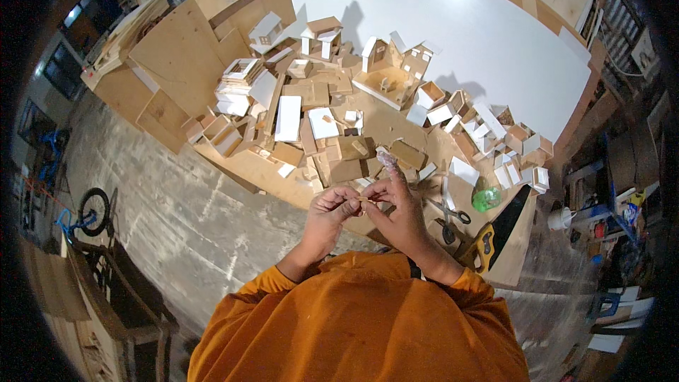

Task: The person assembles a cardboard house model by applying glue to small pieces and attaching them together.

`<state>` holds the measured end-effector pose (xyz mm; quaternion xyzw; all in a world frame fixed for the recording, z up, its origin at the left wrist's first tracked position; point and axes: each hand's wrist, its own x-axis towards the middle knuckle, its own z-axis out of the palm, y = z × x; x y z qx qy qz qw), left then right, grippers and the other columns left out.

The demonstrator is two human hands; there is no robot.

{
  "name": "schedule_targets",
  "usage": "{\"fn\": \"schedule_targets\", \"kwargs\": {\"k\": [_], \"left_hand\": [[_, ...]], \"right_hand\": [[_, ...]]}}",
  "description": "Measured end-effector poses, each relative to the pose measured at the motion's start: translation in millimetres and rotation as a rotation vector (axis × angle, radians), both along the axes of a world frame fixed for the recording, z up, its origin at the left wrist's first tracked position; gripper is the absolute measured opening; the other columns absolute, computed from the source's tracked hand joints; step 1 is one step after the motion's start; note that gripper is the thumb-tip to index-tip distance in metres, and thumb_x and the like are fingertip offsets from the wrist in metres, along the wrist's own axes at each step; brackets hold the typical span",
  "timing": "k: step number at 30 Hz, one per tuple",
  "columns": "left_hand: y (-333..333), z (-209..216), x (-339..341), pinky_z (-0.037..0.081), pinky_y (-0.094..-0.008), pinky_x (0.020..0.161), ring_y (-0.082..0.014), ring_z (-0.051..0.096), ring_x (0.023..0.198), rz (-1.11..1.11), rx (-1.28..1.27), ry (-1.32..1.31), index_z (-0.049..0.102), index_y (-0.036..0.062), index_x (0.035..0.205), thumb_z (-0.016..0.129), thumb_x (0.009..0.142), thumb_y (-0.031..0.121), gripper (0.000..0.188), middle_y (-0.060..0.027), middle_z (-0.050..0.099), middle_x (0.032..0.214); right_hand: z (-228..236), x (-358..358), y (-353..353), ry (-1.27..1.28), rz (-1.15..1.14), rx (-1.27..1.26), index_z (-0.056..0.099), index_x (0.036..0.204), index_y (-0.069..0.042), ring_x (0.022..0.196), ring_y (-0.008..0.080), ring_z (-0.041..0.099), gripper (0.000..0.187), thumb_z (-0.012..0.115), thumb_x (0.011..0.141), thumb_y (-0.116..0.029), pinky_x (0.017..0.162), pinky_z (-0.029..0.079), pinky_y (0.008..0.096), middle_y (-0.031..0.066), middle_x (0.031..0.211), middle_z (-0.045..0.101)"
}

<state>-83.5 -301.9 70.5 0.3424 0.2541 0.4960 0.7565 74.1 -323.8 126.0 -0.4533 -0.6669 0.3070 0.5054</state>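
Close to the table's near edge, my left hand and my right hand meet fingertip to fingertip. Between them they pinch a small light-brown wooden piece, too small to make out in detail. My right index finger stretches upward, and its tip has something whitish on it. Just beyond my hands lie wood offcuts and a white panel. Right of my right hand are black-handled scissors, a handsaw with a yellow handle, and a green transparent container.
A small open model house stands behind the scraps on the white tabletop. Little boxes and white-faced blocks crowd the right side. Plywood sheets lean at the left. A bicycle wheel shows far left.
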Motion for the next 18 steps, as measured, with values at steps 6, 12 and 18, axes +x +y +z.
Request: {"fn": "schedule_targets", "kwargs": {"k": [6,12,18], "left_hand": [[-3.7,1.7,-4.9,0.048,-0.0247,0.070,-0.0134,0.059,0.078,0.039,0.096,0.059,0.059,0.0004,0.094,0.062,0.085,-0.003,0.010,-0.0058,0.063,0.089],[-9.8,7.5,-12.6,0.048,-0.0262,0.073,-0.0137,0.058,0.080,0.064,0.207,0.161,0.058,0.0002,0.091,0.063,0.084,-0.005,0.009,-0.0059,0.062,0.089],[-13.4,14.2,-17.3,0.047,-0.0240,0.074,-0.0103,0.057,0.080,0.016,0.220,0.113,0.060,0.0006,0.092,0.061,0.088,0.000,0.004,-0.0034,0.062,0.088]], "right_hand": [[-5.5,-5.7,-5.9,0.026,-0.004,-0.026,0.022,0.145,-0.005,0.085,0.0169,0.064,0.078,0.063,0.079,0.007,0.079,0.054,0.0305,0.0097,0.090,0.062],[-6.6,-10.6,-12.9,0.129,0.015,-0.064,0.019,0.146,-0.007,0.088,0.0159,0.064,0.080,0.062,0.079,0.009,0.080,0.053,0.0285,0.0090,0.092,0.062],[-6.9,-13.8,-20.6,0.445,0.066,-0.249,0.011,0.147,-0.009,0.088,0.0160,0.063,0.085,0.063,0.081,0.007,0.081,0.051,0.0287,0.0094,0.093,0.061]]}}
